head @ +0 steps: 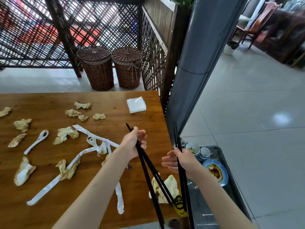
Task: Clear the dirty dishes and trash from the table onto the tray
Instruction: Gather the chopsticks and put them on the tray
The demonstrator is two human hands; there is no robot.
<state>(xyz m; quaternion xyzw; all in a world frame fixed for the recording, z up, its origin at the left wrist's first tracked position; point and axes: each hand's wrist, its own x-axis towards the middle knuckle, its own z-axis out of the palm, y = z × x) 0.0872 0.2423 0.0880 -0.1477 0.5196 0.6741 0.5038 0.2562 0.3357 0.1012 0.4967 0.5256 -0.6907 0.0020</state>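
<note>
The left hand (134, 142) is gripping a pair of black chopsticks (148, 172) over the right edge of the wooden worktop (49, 103), fingers curled round them near their upper ends. The right hand (179, 160) is pinching a second pair (182, 177) upright, just beside the metal tray (231, 176), which is sitting lower than the worktop to its right and already carrying small cups (198, 150) and a blue-rimmed saucer (215, 171) smeared with sauce. Two white spoons (37, 141), crumpled soiled tissues (66, 133) and long white wrapper strips (92, 134) are lying spread across the worktop. The long sticks are splaying apart below each grip, so one is likely slipping out, or their swinging tips are catching the cups as they are lowering into the tray
</note>
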